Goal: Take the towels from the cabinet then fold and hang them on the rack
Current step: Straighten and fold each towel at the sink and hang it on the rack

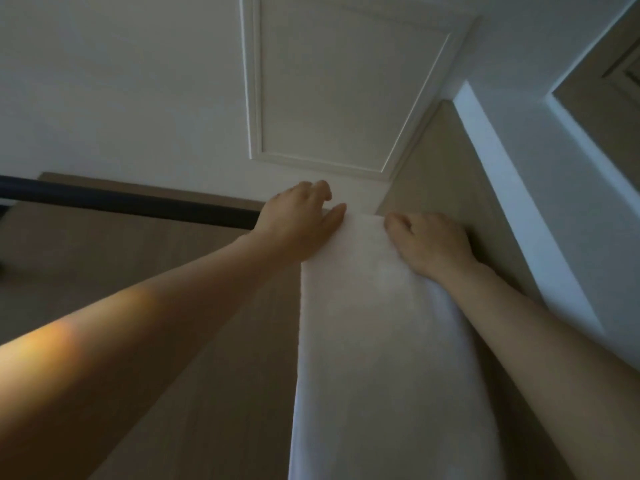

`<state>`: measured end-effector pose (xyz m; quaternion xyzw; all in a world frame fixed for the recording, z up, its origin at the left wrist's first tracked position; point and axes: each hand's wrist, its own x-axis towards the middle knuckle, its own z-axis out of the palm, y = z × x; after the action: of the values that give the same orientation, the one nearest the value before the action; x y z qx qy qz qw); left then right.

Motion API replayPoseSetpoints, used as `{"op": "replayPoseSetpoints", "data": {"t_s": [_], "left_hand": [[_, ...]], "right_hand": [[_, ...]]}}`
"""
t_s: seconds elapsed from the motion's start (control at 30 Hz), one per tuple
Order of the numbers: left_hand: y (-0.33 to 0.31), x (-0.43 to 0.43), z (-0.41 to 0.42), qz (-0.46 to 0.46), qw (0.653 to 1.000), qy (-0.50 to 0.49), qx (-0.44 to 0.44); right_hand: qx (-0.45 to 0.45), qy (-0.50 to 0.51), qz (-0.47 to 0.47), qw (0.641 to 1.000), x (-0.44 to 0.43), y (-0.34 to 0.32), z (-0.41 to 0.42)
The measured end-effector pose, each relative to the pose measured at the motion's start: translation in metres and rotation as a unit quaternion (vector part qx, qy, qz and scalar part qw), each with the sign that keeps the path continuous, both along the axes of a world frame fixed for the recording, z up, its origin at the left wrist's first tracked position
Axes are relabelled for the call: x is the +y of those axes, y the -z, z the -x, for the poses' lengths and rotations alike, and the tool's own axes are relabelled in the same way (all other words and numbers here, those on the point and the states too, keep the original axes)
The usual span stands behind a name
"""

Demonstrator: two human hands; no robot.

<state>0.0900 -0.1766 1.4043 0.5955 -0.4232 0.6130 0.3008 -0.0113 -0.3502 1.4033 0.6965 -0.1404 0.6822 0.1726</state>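
Left grip [298, 220] and right grip [433, 244] hold towel [381, 341] draped over rack [121, 200]

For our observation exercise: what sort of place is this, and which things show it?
Likely a room at home, perhaps a bathroom: a white towel hangs over a dark rail against a beige wall, with a white moulded panel above.

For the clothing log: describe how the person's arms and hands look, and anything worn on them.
Both arms are bare along all the length in view, with no sleeves. The left hand and right hand wear no gloves, and no ring, watch or bracelet shows on the fingers or wrists. The nails are too blurred to judge. A patch of warm light lies across the left forearm.
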Motion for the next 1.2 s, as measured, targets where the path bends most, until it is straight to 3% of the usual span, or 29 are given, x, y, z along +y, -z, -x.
{"op": "replayPoseSetpoints", "data": {"t_s": [0.13,0.2,0.37,0.47,0.6,0.77,0.9,1.0,1.03,1.2], "left_hand": [[0.046,0.003,0.001,0.078,0.989,0.125,-0.033],[0.073,0.003,0.0,0.087,0.984,0.154,-0.01],[0.089,0.006,-0.003,0.027,0.94,0.26,0.219],[0.085,0.008,0.001,0.009,0.891,0.358,0.28],[0.081,0.007,0.006,0.043,0.899,0.343,0.268],[0.079,0.005,0.002,0.055,0.907,0.324,0.264],[0.077,0.004,0.001,0.064,0.915,0.311,0.248],[0.075,0.002,-0.002,0.079,0.922,0.301,0.231],[0.074,0.002,-0.004,0.086,0.922,0.305,0.225],[0.058,0.006,0.001,0.176,0.926,0.302,0.14]], "right_hand": [[-0.038,0.019,0.017,0.999,0.0,0.001,-0.002],[-0.043,0.017,0.012,0.999,0.001,0.0,-0.003],[-0.039,-0.002,0.008,0.999,0.003,0.001,-0.003],[-0.005,-0.012,-0.01,1.0,0.004,-0.001,0.0],[0.036,-0.097,-0.057,0.993,0.007,0.007,0.011],[-0.102,-0.23,-0.033,0.967,0.009,0.061,0.02],[-0.097,-0.304,-0.195,0.927,-0.001,0.087,0.021],[-0.093,-0.402,-0.286,0.865,-0.007,0.088,0.025],[-0.105,-0.413,-0.272,0.863,-0.007,0.087,0.026],[-0.18,-0.328,-0.128,0.919,0.0,0.061,0.026]]}}
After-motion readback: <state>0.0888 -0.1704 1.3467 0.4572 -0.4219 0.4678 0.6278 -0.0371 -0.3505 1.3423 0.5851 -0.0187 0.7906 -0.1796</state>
